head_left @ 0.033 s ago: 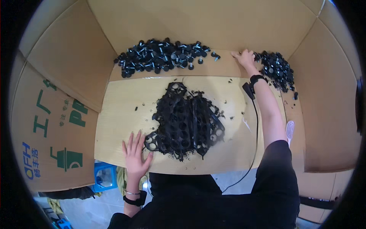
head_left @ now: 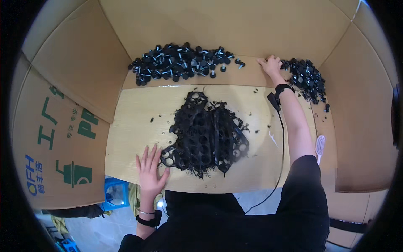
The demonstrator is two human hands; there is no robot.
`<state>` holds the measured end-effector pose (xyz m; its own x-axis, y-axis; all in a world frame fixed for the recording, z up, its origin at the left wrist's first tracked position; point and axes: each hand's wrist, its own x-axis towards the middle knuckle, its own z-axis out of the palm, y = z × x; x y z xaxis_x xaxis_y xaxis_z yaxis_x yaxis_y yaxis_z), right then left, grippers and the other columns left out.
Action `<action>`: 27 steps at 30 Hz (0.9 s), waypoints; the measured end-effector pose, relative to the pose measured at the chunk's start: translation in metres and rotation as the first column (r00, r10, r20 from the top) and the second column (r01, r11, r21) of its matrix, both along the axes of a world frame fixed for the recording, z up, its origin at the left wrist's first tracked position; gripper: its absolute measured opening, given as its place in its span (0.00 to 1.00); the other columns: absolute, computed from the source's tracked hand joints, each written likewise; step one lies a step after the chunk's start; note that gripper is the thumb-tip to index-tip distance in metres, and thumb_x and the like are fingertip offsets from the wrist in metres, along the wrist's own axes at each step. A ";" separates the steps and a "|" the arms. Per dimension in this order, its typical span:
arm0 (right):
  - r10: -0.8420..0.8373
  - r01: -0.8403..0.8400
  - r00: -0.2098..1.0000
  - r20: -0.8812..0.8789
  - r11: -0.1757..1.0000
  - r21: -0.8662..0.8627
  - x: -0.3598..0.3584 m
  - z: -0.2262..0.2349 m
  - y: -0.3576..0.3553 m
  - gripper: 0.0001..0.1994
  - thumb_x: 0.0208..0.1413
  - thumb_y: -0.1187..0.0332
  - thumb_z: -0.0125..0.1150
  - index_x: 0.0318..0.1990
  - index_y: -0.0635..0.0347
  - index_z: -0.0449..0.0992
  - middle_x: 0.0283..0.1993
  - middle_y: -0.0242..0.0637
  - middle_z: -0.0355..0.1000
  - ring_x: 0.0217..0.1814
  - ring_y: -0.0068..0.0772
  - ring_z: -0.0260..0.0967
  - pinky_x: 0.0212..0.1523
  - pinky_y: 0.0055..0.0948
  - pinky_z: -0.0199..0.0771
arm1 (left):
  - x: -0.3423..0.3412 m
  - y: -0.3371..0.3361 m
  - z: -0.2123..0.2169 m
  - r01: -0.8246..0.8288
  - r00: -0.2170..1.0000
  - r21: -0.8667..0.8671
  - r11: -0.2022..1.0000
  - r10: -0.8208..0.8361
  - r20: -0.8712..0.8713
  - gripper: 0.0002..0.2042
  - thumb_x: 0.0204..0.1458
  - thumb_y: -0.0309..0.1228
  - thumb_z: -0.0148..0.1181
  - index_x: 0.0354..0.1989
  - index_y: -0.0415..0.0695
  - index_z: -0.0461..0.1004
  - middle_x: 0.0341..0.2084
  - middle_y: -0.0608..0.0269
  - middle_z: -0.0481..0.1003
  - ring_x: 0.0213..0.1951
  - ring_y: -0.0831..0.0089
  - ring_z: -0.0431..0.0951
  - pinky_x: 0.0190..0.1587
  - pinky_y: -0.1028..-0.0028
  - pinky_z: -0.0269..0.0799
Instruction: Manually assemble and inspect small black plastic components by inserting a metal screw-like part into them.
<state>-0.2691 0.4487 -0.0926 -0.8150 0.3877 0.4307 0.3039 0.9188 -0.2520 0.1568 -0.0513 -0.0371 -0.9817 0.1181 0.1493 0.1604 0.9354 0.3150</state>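
Observation:
My left hand (head_left: pixel 151 170) lies flat on the light wooden table (head_left: pixel 130 126), fingers spread, holding nothing. Its fingertips are just left of a heap of black plastic frames with round holes (head_left: pixel 205 136) in the middle of the table. My right hand (head_left: pixel 272 65) is stretched to the far side and rests on the cardboard, touching the left edge of a pile of small black parts (head_left: pixel 306 77). I see nothing in it. A larger pile of black knobs with pale stems (head_left: pixel 180 63) lies along the back, to the left of that hand.
Tall cardboard walls (head_left: pixel 71 126) close in the table on the left, back and right. A black cable (head_left: pixel 281 138) runs from a band on my right wrist. A white slotted plastic piece (head_left: pixel 320 147) lies at the right. A blue crate (head_left: pixel 115 195) stands below the table's left edge.

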 end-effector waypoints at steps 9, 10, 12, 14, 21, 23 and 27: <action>0.364 -0.356 0.931 -0.031 0.882 -0.309 0.011 0.002 0.007 0.07 0.54 0.68 0.59 0.36 0.62 0.79 0.40 0.47 0.77 0.46 0.46 0.74 0.49 0.37 0.72 | 0.001 -0.001 0.000 -0.029 1.000 0.018 0.999 0.029 0.011 0.31 0.51 0.40 0.59 0.65 0.48 0.63 0.67 0.61 0.60 0.70 0.55 0.52 0.70 0.46 0.33; 0.590 -0.509 0.804 0.068 0.743 -0.434 0.020 0.008 0.006 0.07 0.55 0.69 0.59 0.37 0.62 0.79 0.39 0.44 0.78 0.43 0.42 0.75 0.47 0.36 0.73 | 0.001 -0.002 0.000 -0.020 1.000 0.023 1.000 0.020 0.008 0.31 0.51 0.40 0.59 0.65 0.48 0.63 0.67 0.61 0.60 0.70 0.55 0.51 0.70 0.46 0.33; 0.784 -0.608 0.607 0.132 0.565 -0.557 0.030 0.021 0.004 0.08 0.56 0.69 0.60 0.38 0.63 0.79 0.37 0.40 0.79 0.40 0.39 0.77 0.45 0.34 0.74 | 0.000 -0.001 -0.001 -0.018 1.000 0.040 0.999 0.018 0.000 0.30 0.51 0.40 0.59 0.65 0.48 0.64 0.67 0.61 0.60 0.70 0.55 0.51 0.70 0.46 0.33; 0.700 -0.633 0.714 -0.012 0.638 -0.438 0.029 0.025 0.007 0.10 0.55 0.71 0.57 0.42 0.63 0.79 0.44 0.43 0.78 0.49 0.40 0.74 0.52 0.36 0.72 | 0.001 -0.002 -0.001 -0.024 1.000 0.044 0.999 0.024 0.002 0.29 0.51 0.40 0.59 0.64 0.48 0.64 0.66 0.61 0.61 0.70 0.55 0.51 0.70 0.46 0.33; 0.517 -0.509 0.854 -0.066 0.799 -0.320 -0.020 -0.011 0.008 0.17 0.51 0.81 0.44 0.47 0.65 0.77 0.48 0.46 0.74 0.53 0.43 0.72 0.56 0.33 0.70 | 0.003 -0.005 0.001 -0.017 1.000 0.056 0.998 0.017 -0.012 0.29 0.52 0.41 0.60 0.63 0.48 0.65 0.66 0.62 0.61 0.70 0.56 0.51 0.70 0.46 0.34; 0.641 -0.608 0.761 -0.096 0.655 -0.448 -0.009 -0.011 -0.003 0.18 0.49 0.82 0.42 0.45 0.66 0.77 0.45 0.43 0.75 0.51 0.40 0.72 0.55 0.31 0.70 | 0.003 -0.006 0.000 -0.019 1.000 0.065 0.998 0.021 -0.022 0.29 0.52 0.41 0.60 0.63 0.48 0.65 0.66 0.62 0.61 0.70 0.56 0.51 0.70 0.46 0.34; 0.909 -0.541 0.399 0.116 0.336 -0.771 0.068 0.013 -0.025 0.17 0.49 0.83 0.41 0.42 0.67 0.76 0.39 0.38 0.76 0.49 0.33 0.71 0.52 0.27 0.69 | 0.004 -0.008 -0.004 -0.016 0.999 0.065 0.998 0.018 -0.039 0.30 0.51 0.41 0.59 0.64 0.48 0.65 0.66 0.61 0.62 0.70 0.56 0.52 0.71 0.48 0.34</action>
